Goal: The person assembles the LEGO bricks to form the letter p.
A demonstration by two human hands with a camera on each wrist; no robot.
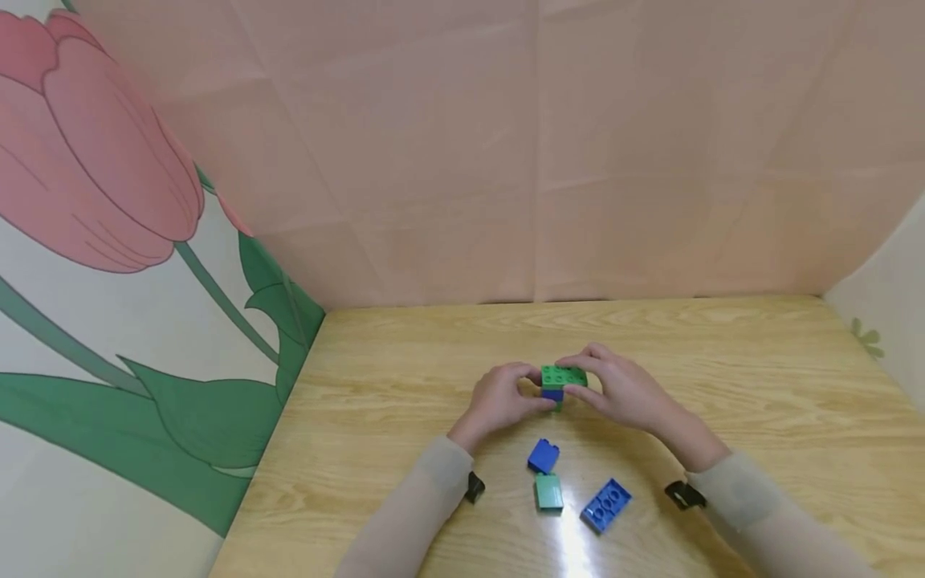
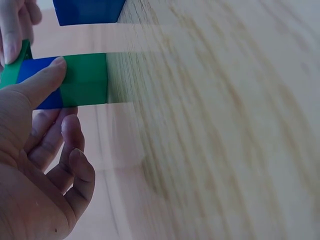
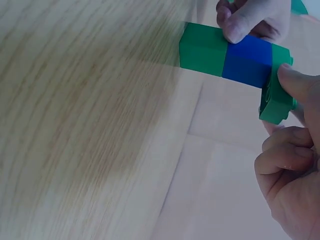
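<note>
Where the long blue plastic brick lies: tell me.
In the head view, the long blue brick lies low, right of centre on the wooden table, right of the small green plastic block.

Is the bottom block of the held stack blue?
No, the right wrist view shows a green bottom block, with a blue middle block and a green top block above it.
</note>
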